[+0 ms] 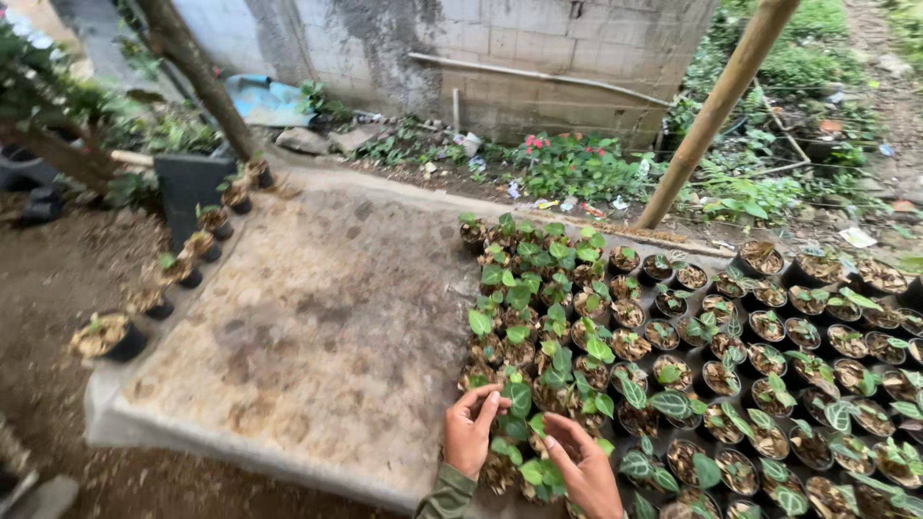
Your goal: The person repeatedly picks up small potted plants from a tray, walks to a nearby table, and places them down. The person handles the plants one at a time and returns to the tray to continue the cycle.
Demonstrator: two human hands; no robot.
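Observation:
My left hand [469, 432] rests at the near left corner of a dense block of small black pots with green-leaved seedlings [538, 317], its fingers curled around the leaves of one seedling [514, 396]. My right hand [584, 469] reaches in beside it, fingers spread over another small potted seedling [538, 471] at the front edge. Whether either hand grips a pot or only touches leaves I cannot tell. A green sleeve [444, 498] covers my left wrist.
The pots stand on a raised concrete slab [308, 336], bare and stained on its left half. More small pots [183, 269] line the slab's left edge. A slanted bamboo pole [716, 106], a block wall [500, 48] and garden soil lie beyond.

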